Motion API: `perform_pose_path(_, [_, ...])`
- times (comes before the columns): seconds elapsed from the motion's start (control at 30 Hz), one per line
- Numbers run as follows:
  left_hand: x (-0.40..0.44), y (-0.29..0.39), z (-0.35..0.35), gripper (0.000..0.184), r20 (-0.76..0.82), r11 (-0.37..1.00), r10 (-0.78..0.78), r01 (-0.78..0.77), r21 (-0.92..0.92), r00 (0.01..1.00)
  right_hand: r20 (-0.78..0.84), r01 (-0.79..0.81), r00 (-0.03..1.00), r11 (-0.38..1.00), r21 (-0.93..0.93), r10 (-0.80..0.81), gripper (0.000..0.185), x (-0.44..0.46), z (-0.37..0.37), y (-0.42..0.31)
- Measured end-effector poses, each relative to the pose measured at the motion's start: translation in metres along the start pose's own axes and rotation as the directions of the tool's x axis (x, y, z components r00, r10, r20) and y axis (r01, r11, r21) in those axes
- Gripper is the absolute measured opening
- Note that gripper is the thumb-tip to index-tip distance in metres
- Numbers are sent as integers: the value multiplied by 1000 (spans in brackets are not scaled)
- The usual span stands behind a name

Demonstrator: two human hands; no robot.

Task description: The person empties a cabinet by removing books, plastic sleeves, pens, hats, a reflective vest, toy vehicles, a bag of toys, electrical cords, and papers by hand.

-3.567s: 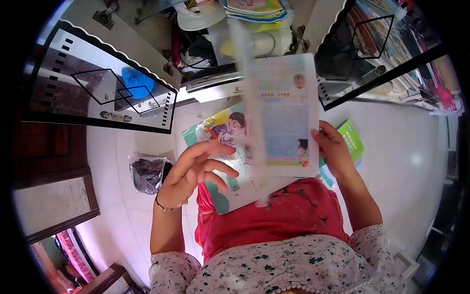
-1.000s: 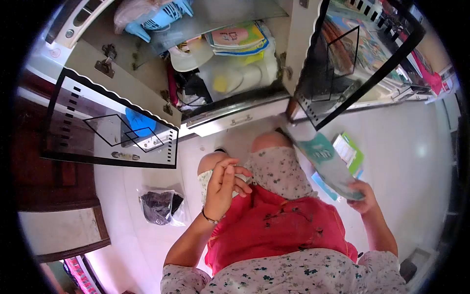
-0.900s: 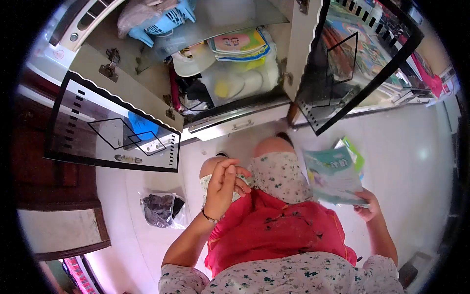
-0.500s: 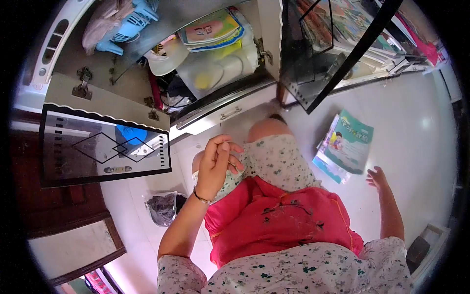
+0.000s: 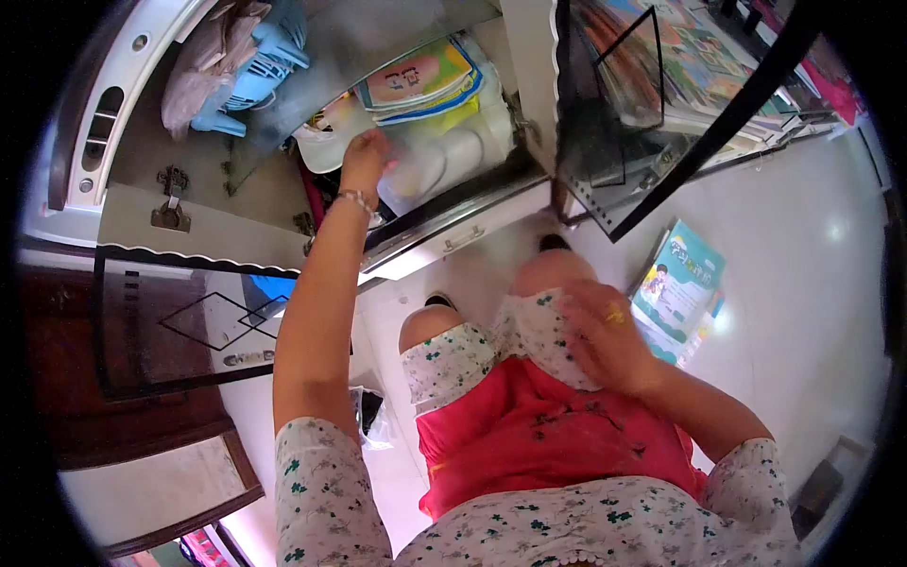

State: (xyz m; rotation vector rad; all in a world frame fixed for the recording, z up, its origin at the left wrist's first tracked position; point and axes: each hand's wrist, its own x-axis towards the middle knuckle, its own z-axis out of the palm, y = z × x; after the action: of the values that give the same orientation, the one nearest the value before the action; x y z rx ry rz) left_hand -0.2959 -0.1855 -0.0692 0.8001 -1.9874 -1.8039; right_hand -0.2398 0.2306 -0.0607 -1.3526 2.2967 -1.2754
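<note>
My left hand (image 5: 367, 163) reaches into the open cabinet, at the near edge of a translucent plastic box (image 5: 444, 161). Its fingertips are blurred and partly hidden, so I cannot make out whether they grip anything. Beside it sits a white rounded item (image 5: 321, 149). Several booklets with a colourful cover (image 5: 416, 80) lie on top of the box. My right hand (image 5: 605, 335) is over my right thigh, fingers loosely extended, with nothing visible in it. Near that hand, a stack of green-covered books (image 5: 682, 283) lies on the floor.
A glass cabinet door (image 5: 222, 321) stands open at left, another glass door (image 5: 614, 142) at right. A light blue plastic item (image 5: 255, 80) is higher in the cabinet. Papers and books (image 5: 699, 66) fill the right compartment. A plastic bag (image 5: 374, 416) is on the floor.
My left hand has moved from above my lap up into the cabinet beside the plastic box. My right hand has come from beside the floor books to my thigh.
</note>
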Motion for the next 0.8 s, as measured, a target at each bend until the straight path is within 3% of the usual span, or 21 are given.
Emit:
perform_pose_path(0.03, [11,4,1,22,3,1000,4,-4,0,1000,-28,195,978,955,-224,-206,34,6,12,1])
perform_pose_path(0.13, [40,10,3,24,-109,978,-165,148,-150,980,88,215,976,923,-320,-197,39,21,16,-10])
perform_pose_path(0.27, [99,-10,-3,24,-61,942,-222,197,-271,973,91,228,973,933,-277,-211,38,23,20,0])
perform_pose_path(0.37, [133,-29,-8,24,162,918,-86,141,-370,983,82,225,974,931,-288,-210,36,26,20,0])
perform_pose_path(0.47, [122,-5,10,27,161,830,-198,253,-498,967,70,217,976,929,-301,-205,33,26,20,2])
perform_pose_path(0.53, [115,0,17,30,-89,930,-253,218,-295,963,83,211,977,952,-223,-197,33,27,22,1])
perform_pose_path(0.63, [107,4,20,32,-143,957,-147,105,-270,979,112,270,961,946,-179,-253,33,34,18,-2])
perform_pose_path(0.8, [63,5,7,31,-53,851,-131,85,-518,990,152,278,957,933,-230,-248,32,28,23,-2])
